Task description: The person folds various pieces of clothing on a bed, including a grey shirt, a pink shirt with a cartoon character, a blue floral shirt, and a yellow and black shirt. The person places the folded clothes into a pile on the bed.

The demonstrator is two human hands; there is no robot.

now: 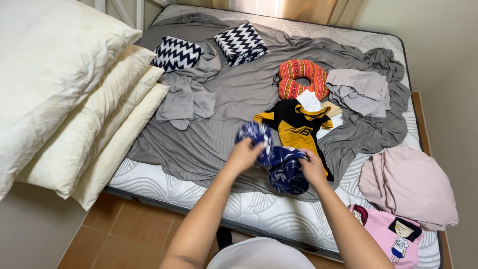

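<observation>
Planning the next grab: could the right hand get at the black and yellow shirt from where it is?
Probably yes. The right hand grips the blue patterned cloth right beside the black and yellow shirt, with nothing between them. It would have to let go of the cloth first.

- A bed with a white patterned mattress fills most of the room, a rumpled grey sheet spread across it.
- Three cream pillows are stacked at the left edge of the bed.
- The floor is laid with brown tiles, visible below the mattress edge.
- A plain pale wall stands on the right.
- Beige curtains hang behind the far end of the bed, with daylight glowing through them.
</observation>
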